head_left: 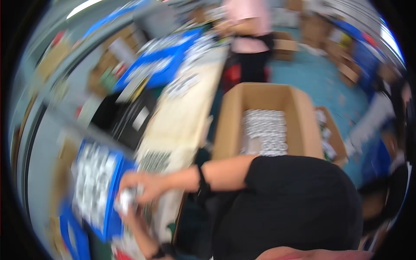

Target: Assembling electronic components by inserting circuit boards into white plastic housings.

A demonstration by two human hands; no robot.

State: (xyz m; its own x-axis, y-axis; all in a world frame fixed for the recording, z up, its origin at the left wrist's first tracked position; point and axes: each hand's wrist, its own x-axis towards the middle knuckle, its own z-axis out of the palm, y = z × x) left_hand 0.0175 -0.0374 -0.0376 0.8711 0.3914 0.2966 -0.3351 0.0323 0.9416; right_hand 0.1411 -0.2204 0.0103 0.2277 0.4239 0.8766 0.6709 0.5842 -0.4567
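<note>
My right hand (pixel 147 184) reaches in from the black sleeve and curls over several small whitish, shiny pieces (pixel 126 198), too blurred for their kind to show. My left hand (pixel 130 216), coming up from the lower edge, closes on the same pieces from below. Both hands are beside the near edge of a blue tray (pixel 113 201), whose inside is packed with rows of silvery-white pieces (pixel 93 180). A patch of small grey-green pieces in rows (pixel 155 160) lies on the bench (pixel 182 112) just beyond my right hand.
An open cardboard box (pixel 227 125) with rows of silvery pieces (pixel 271 125) stands beside the bench; a smaller box (pixel 340 143) adjoins it. Farther along are a black crate (pixel 130 117) and blue trays (pixel 169 63). A person in pink (pixel 249 26) stands at the far end.
</note>
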